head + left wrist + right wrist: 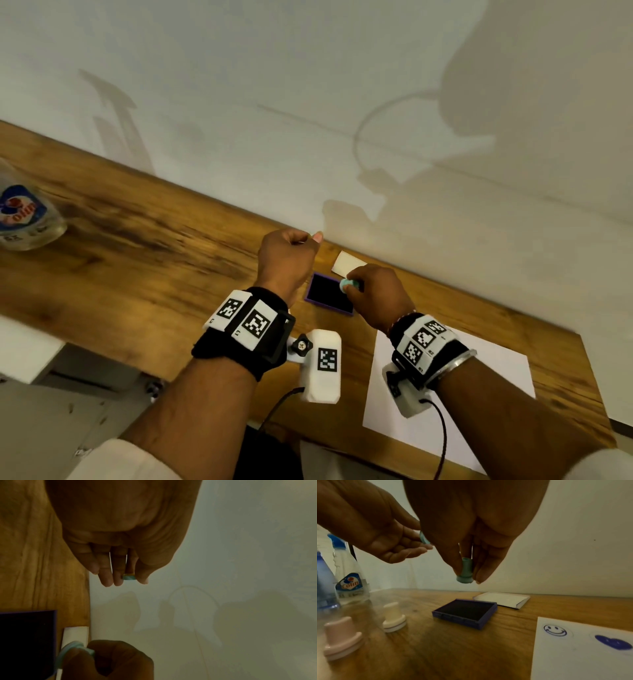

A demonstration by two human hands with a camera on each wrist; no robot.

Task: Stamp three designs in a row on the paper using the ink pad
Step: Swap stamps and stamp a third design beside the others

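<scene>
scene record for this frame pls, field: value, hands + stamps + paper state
left hand: pinches a teal cap, held up off the table
right hand: grips the teal stamp above the ink pad, not touching it
ink pad: open, on the wooden table
white lid: beside the pad, by the wall
paper: two blue prints, a smiley and a heart; third not yet stamped
idle stamps: cream stamp and pink stamp, upright on the table
bottles: left end of table

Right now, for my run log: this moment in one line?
right hand: holds teal stamp above ink pad | left hand: holds teal cap | paper: two designs
</scene>
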